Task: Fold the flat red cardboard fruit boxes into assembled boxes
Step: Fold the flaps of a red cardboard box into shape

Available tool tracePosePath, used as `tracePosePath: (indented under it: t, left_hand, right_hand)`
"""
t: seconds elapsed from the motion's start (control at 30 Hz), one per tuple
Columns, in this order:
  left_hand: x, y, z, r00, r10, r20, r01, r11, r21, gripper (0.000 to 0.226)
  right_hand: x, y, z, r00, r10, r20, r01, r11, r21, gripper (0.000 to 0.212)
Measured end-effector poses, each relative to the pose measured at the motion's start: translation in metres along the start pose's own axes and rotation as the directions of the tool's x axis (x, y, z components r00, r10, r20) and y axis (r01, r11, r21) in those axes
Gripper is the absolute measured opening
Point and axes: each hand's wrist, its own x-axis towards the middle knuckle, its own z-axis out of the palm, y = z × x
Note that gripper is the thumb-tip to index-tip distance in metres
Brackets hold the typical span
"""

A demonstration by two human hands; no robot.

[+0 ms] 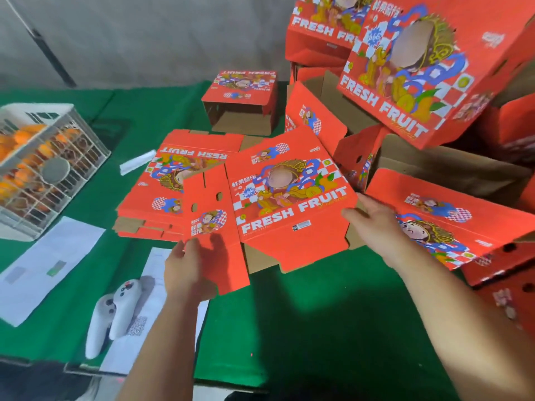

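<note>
A flat red "FRESH FRUIT" box blank (289, 198) is lifted over the green table (304, 314). My left hand (188, 267) grips its narrow left side panel from below, fingers behind the cardboard. My right hand (373, 224) holds the blank's right edge, with most fingers hidden under it. Beneath and to the left lies a stack of flat red blanks (150, 195). An assembled red box (240, 102), open toward me, stands at the back of the table.
A pile of assembled red boxes (428, 82) fills the right side, some tilted. A white crate of oranges (43, 166) stands at the left. Paper sheets (46, 264) and two white controllers (113, 316) lie near the front left.
</note>
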Motion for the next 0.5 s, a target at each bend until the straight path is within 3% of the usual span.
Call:
tracePosePath:
  t: [0.13,0.23,0.27,0.4,0.5]
  left_hand:
    - [-0.01,-0.003,-0.002,0.994,-0.068,0.08,0.074,0.994,-0.085,0.077]
    - [-0.031,-0.01,0.01,0.912,-0.082,0.401,0.224,0.919,-0.323,0.069]
    - [-0.038,-0.01,0.012,0.886,-0.056,0.46,0.244,0.9,-0.362,0.067]
    - [-0.055,-0.023,0.017,0.828,0.03,0.561,0.261,0.864,-0.431,0.067]
    - [-0.063,-0.03,0.015,0.764,0.07,0.641,0.261,0.876,-0.407,0.066]
  right_hand:
    - [-0.008,-0.001,-0.017,0.996,0.035,0.081,-0.025,0.993,-0.119,0.012]
    - [-0.02,0.01,-0.011,0.965,0.15,0.216,-0.053,0.915,-0.399,0.017]
    - [-0.025,0.013,-0.007,0.961,0.18,0.211,-0.085,0.915,-0.393,0.022]
    - [-0.045,0.02,0.008,0.953,0.245,0.177,-0.254,0.967,0.025,0.037]
    - [-0.055,0.027,0.013,0.949,0.204,0.241,-0.218,0.975,0.035,0.023]
